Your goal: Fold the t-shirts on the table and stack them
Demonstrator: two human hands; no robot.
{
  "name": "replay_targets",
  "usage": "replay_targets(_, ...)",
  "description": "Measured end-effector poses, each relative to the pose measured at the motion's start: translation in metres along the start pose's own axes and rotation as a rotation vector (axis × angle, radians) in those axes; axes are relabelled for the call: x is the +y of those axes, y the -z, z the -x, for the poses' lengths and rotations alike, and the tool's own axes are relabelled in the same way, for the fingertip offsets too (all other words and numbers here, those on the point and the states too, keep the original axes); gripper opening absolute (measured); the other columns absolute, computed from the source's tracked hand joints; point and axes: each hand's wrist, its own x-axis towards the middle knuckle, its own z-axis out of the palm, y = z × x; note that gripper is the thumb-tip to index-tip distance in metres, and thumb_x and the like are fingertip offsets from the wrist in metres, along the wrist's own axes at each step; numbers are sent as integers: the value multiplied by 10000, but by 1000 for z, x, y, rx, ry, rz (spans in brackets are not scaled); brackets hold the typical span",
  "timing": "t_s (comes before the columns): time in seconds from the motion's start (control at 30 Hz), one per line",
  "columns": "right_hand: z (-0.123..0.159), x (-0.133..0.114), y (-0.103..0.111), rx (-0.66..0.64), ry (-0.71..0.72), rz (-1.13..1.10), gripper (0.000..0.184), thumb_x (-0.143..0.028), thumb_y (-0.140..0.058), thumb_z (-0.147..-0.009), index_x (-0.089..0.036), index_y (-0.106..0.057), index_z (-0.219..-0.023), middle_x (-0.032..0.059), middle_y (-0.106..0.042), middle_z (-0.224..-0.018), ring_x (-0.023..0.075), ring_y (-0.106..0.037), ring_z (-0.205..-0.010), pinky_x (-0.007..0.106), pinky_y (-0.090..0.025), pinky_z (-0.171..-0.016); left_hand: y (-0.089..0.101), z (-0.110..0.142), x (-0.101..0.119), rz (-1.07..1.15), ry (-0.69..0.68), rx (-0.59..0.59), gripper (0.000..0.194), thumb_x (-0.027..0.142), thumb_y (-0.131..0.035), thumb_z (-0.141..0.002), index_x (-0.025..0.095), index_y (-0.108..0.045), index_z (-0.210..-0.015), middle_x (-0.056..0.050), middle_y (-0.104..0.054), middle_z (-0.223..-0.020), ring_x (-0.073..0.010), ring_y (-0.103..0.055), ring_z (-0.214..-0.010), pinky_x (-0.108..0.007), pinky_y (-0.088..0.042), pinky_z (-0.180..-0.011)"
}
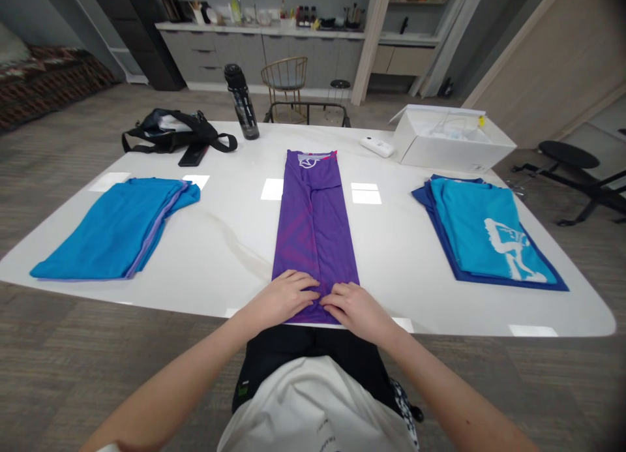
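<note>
A purple shirt (313,217), folded into a long narrow strip, lies down the middle of the white table (235,243), its hem at the near edge. My left hand (286,297) and my right hand (357,308) rest side by side on that near hem, fingertips meeting at the strip's centre line. The fingers of both hands are curled and pinch the cloth at the hem.
A pile of folded blue shirts (120,227) lies at the left, another blue pile with a white print (484,233) at the right. At the back stand a black bottle (242,101), a black bag (173,131), a white remote (377,146) and an open white box (452,139).
</note>
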Motion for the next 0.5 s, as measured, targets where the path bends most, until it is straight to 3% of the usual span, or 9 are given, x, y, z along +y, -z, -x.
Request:
replay_targets(0.23,0,0,0,7,30,-18,260,-300,-490,-1054,-254,-746,-1058,36,-657,-897,165,-594,-875,324,-383,-813,0,1,-1,15,-41,0,313,277,-507,-1019,275,-651,-1297,-47,-648,-1379,-194,-547,-1326,-425,-348,-1174)
replay_targets(0.5,11,-2,-2,-35,68,-8,268,-259,-480,-1047,-269,-744,-1094,40,-650,-871,181,-566,-856,336,-377,-807,-5,15,4,12,-69,-21,336,290,-506,-1020,289,-632,-1332,-36,-643,-1389,-198,-518,-1363,-452,-303,-1226)
